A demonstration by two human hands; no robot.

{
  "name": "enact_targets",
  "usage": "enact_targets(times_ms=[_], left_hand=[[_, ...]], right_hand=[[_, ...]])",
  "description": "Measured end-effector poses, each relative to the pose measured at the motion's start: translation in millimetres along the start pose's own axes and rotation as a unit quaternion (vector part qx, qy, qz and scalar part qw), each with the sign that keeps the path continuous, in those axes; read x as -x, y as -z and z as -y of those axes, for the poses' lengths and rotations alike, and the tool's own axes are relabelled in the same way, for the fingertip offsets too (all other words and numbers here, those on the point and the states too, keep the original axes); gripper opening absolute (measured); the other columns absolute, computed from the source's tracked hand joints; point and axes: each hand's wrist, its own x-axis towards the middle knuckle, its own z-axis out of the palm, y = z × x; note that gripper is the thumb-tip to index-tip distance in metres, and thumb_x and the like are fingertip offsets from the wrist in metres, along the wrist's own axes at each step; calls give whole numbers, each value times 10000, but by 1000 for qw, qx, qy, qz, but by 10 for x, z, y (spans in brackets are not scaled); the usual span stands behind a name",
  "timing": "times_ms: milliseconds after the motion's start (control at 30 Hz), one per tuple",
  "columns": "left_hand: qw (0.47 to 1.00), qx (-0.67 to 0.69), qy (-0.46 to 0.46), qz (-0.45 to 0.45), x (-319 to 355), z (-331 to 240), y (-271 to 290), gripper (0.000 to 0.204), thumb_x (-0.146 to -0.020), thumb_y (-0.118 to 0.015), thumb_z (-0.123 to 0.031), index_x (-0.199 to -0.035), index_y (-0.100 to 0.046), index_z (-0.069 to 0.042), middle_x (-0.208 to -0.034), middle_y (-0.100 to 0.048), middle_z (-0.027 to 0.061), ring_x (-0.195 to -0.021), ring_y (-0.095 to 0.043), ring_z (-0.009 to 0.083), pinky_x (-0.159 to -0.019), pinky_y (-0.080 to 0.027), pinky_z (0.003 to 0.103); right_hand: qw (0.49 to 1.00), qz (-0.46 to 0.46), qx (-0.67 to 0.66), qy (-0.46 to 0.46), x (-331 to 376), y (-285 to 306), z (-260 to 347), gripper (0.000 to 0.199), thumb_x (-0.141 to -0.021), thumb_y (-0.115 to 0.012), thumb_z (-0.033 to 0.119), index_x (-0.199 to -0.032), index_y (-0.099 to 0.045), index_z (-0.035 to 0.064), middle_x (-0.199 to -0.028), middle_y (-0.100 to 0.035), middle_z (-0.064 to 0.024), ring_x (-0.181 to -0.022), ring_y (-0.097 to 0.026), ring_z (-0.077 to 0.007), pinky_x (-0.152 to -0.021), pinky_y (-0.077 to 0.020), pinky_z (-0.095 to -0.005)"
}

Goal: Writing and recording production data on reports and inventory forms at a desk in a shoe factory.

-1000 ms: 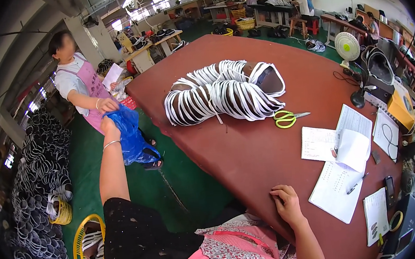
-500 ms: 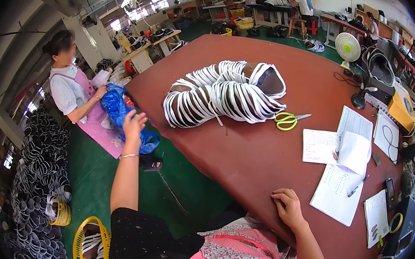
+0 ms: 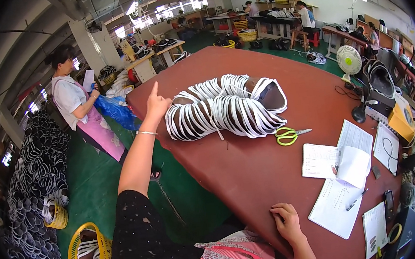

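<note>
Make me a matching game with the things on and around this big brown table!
Things:
1. scissors
2. left hand
3. right hand
4. bundle of white straps

Places or states:
A. resting flat on the near table edge
B. raised, one finger pointing up
C. piled in the middle of the table
D. lying just right of the bundle, yellow-green handles

Pairs: 1-D, 2-B, 3-A, 4-C
</note>
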Motion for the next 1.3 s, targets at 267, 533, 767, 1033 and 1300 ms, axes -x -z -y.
enact_targets(times_ms=[267, 533, 767, 1033, 1300], left_hand=[[998, 60, -2, -6, -171, -369, -69, 1051, -780, -708, -21, -1680, -165, -21, -659, -681, 40, -573, -626, 102, -583, -520, 276], [993, 111, 7, 37, 160, -700, -215, 1009, -833, -709, 24, -1680, -164, -17, -636, -609, 5, -575, -557, 68, -578, -478, 254], [915, 195, -350, -36, 1606, -1844, -25, 309, -961, -732, -8, -1268, -693, -9, -827, -618, -29, -724, -533, 50, -659, -453, 230], [556, 472, -683, 39, 2667, -2920, -114, 190, -1101, -502, -392, -1160, -570, -225, -732, -525, -111, -663, -531, 18, -614, -436, 192], [566, 436, -699, 38, 2784, -2999, -526, 334, -1095, -514, -345, -813, -515, -165, -732, -507, -116, -681, -528, 5, -615, -425, 183]], right_hand=[[1000, 2, -5, 1, -17, 3, -6, 152, -855, -711, -52, -985, -746, 17, -1072, -718, -124, -973, -658, -344, -868, -543, -423], [1000, 7, -3, 3, -26, 19, 25, 171, -840, -694, -67, -987, -739, 8, -1080, -712, -129, -980, -655, -349, -872, -545, -427], [1000, 9, -29, 2, -12, 12, -66, 185, -861, -671, -41, -1032, -720, 7, -1130, -700, -150, -1062, -649, -365, -941, -534, -445], [999, 0, -43, -12, 68, -51, -136, 155, -893, -678, 13, -1042, -718, -1, -1126, -686, -124, -1079, -636, -337, -965, -529, -421], [997, -53, 29, -40, 60, 880, -62, 156, -904, -685, 25, -1058, -703, 9, -1077, -701, -146, -982, -700, -366, -847, -581, -431]])
